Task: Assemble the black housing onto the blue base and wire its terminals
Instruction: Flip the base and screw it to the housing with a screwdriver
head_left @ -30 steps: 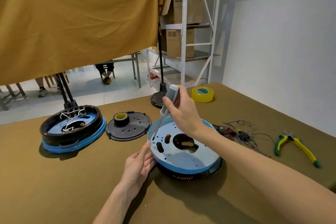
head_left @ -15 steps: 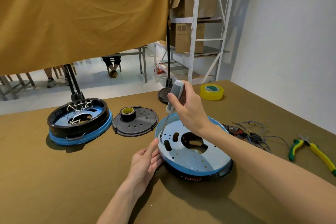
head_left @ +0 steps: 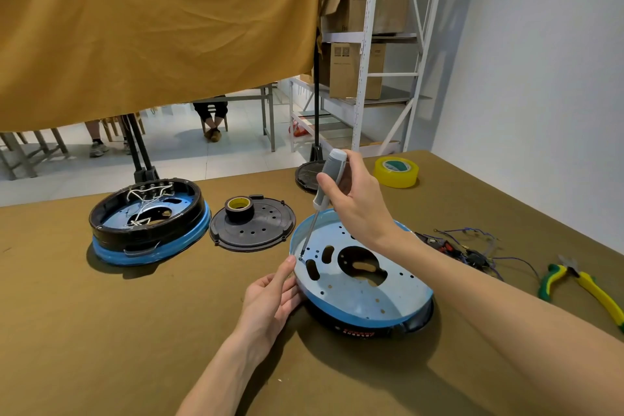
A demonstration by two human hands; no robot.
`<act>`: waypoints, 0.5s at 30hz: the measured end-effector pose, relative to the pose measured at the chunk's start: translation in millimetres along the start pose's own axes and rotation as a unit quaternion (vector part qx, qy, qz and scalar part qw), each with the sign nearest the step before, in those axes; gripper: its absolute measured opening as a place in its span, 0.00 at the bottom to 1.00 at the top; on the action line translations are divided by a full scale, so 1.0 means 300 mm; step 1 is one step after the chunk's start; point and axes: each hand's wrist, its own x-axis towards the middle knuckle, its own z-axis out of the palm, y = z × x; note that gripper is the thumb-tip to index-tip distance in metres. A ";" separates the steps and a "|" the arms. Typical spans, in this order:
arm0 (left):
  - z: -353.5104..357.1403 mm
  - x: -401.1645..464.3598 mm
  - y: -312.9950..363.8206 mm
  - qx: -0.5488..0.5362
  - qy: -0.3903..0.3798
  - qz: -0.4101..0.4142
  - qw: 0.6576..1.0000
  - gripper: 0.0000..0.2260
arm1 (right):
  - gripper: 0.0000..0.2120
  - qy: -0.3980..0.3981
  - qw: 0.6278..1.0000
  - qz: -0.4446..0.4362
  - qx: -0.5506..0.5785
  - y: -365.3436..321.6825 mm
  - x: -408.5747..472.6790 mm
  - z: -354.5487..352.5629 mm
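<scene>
Gripping the grey handle of a screwdriver [head_left: 327,183], the right hand [head_left: 357,204] has its fingers curled round the tool and holds it tilted, tip down on a hole near the left rim of the blue base [head_left: 361,284]. Nearest the camera, the left hand [head_left: 270,300] rests against that rim with fingers fairly straight, forefinger reaching up beside the tip; it steadies the part and grasps nothing.

The base lies face up on the brown table [head_left: 101,331], sitting on top of the black housing [head_left: 388,326], of which only a dark edge with red lettering shows below the near side. Whether a screw sits under the tip is too small to tell.

The risk, as I judge it, is a slip: the shaft leans, so pressure could skate the tip off the hole and into the forefinger just beside it. The stacked pair looks tilted too, and a hard push at the rim could rock the base out of line with the housing.

Right of the base lie loose wires [head_left: 472,248] and yellow-green pliers [head_left: 587,284]. Farther back sit a black perforated cover [head_left: 253,230] carrying a roll of black tape [head_left: 238,208], a second assembled unit [head_left: 148,223] with white wiring, and yellow tape [head_left: 396,171].
</scene>
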 end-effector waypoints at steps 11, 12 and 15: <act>-0.008 0.003 0.002 0.004 0.003 -0.003 1.000 0.47 | 0.16 -0.071 0.996 -0.026 -0.044 -0.034 0.024 0.004; -0.008 0.002 0.003 0.006 0.001 -0.001 1.000 0.47 | 0.18 -0.090 0.994 -0.033 -0.052 -0.051 0.035 0.001; -0.003 -0.002 0.003 0.010 0.004 0.006 1.000 0.49 | 0.19 -0.128 0.976 -0.087 -0.154 -0.103 0.066 -0.008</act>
